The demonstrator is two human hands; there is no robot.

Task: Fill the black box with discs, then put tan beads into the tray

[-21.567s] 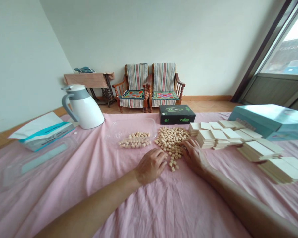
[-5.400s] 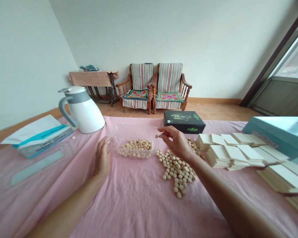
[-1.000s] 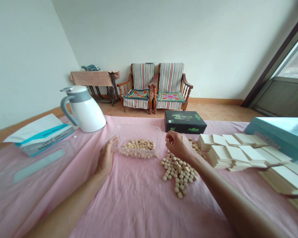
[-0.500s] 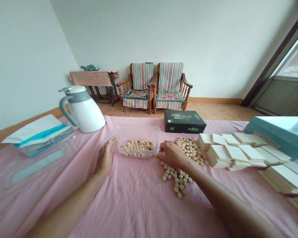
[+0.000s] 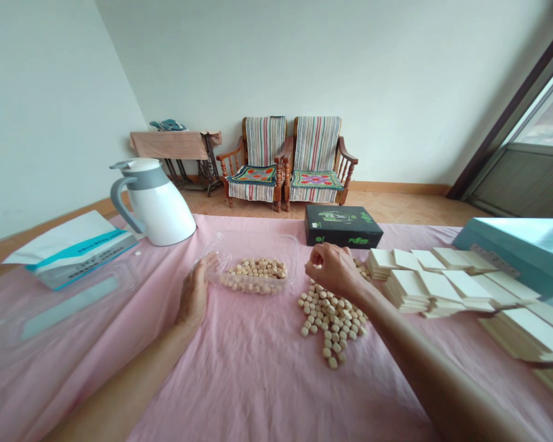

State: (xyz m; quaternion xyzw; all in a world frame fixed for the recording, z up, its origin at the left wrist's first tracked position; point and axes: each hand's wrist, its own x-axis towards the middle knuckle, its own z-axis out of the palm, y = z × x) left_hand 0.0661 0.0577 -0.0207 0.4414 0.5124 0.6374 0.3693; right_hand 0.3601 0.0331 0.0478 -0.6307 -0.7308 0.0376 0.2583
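A clear plastic container stands on the pink cloth with many small wooden cubes in it. My left hand is at its left end, fingers against the wall, holding it. To the right of the container, a loose pile of the same wooden cubes lies spread on the cloth. Over the far part of that pile is my right hand, its fingers curled together. A pale piece that looks like a wooden cube shows at the fingertips; the palm is hidden.
Behind the pile lies a black box. Stacks of pale square wooden tiles and a light-blue box are on the right. A white jug, a tissue pack and a clear lid are on the left.
My right hand has moved right and slightly up, from the container's right end to over the pile. More of the near cubes show now. My left hand stays at the container.
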